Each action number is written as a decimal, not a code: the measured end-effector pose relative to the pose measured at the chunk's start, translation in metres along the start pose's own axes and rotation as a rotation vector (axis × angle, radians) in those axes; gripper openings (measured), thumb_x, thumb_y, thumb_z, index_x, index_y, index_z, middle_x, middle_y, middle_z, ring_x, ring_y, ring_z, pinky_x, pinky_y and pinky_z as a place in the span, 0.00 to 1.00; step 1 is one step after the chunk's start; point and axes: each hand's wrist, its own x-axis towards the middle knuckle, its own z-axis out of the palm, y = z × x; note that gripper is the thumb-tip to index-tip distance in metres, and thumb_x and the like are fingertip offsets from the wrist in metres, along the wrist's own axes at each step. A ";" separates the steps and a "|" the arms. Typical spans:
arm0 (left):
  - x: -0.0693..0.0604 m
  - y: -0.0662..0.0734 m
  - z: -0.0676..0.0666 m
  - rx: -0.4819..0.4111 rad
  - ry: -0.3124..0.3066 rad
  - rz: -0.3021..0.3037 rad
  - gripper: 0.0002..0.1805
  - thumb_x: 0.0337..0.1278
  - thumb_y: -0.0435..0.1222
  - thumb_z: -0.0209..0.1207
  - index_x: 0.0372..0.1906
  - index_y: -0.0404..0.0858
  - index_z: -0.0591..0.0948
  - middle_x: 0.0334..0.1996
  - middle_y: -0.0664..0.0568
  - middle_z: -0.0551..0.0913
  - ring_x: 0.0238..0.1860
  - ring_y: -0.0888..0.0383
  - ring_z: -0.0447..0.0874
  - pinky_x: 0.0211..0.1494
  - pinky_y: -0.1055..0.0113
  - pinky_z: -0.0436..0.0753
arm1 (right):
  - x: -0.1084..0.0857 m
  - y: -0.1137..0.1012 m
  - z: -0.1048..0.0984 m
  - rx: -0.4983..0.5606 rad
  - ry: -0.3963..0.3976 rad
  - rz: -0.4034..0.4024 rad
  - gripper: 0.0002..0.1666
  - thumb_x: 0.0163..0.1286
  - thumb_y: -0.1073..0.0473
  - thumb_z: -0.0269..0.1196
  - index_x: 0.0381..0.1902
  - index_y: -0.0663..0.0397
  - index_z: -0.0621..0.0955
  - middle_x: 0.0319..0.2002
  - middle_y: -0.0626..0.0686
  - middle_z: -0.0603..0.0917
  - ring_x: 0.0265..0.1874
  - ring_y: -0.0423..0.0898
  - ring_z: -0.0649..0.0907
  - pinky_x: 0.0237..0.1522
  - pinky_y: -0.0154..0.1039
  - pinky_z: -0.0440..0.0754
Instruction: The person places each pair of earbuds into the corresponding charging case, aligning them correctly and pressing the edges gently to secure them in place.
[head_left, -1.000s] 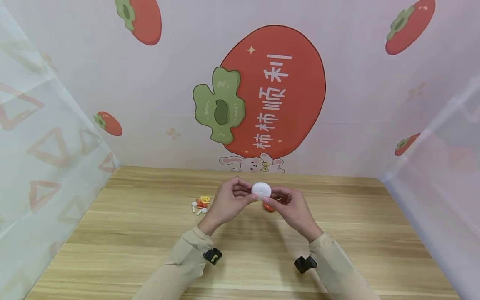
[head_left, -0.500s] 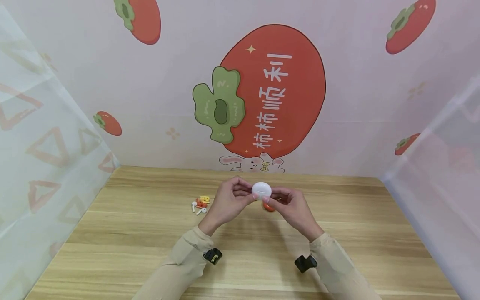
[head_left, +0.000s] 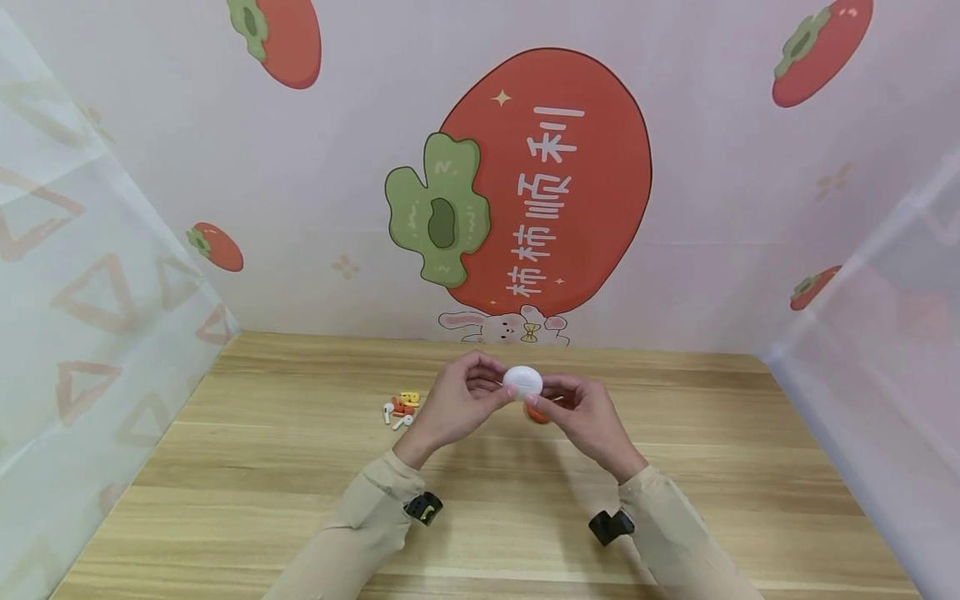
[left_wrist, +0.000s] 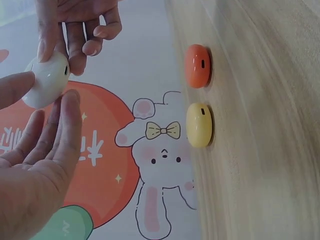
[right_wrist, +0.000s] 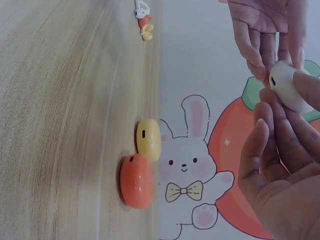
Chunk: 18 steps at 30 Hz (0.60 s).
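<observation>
A smooth white earbud charging case (head_left: 523,379) is held up above the table between both hands. My left hand (head_left: 459,406) pinches its left side between thumb and fingers. From the other side my right hand (head_left: 590,419) grips it the same way, thumb on the near face. The lid looks closed, and a dark charging port shows on its underside in both wrist views. Beneath the hands, an orange case (left_wrist: 198,66) and a yellow case (left_wrist: 199,125) stand side by side on the table. In the head view the hands largely hide these two.
Left of the hands lies a small cluster of loose earbuds: white earbuds (head_left: 402,422), orange earbuds (head_left: 402,407) and yellow earbuds (head_left: 409,397). The wooden table (head_left: 300,500) meets a printed backdrop (head_left: 697,275) at the back. White side sheets (head_left: 97,250) flank it.
Both hands keep hold of the white case at nearly the same spot. The left hand and the case have shifted only very slightly. The loose earbuds have not moved.
</observation>
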 end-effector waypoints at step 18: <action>0.004 0.004 0.000 0.072 -0.015 0.012 0.11 0.62 0.36 0.69 0.46 0.37 0.86 0.41 0.52 0.86 0.42 0.57 0.84 0.48 0.63 0.85 | 0.000 0.003 0.000 -0.017 -0.017 -0.025 0.15 0.68 0.58 0.71 0.50 0.59 0.86 0.40 0.55 0.88 0.42 0.64 0.85 0.42 0.38 0.86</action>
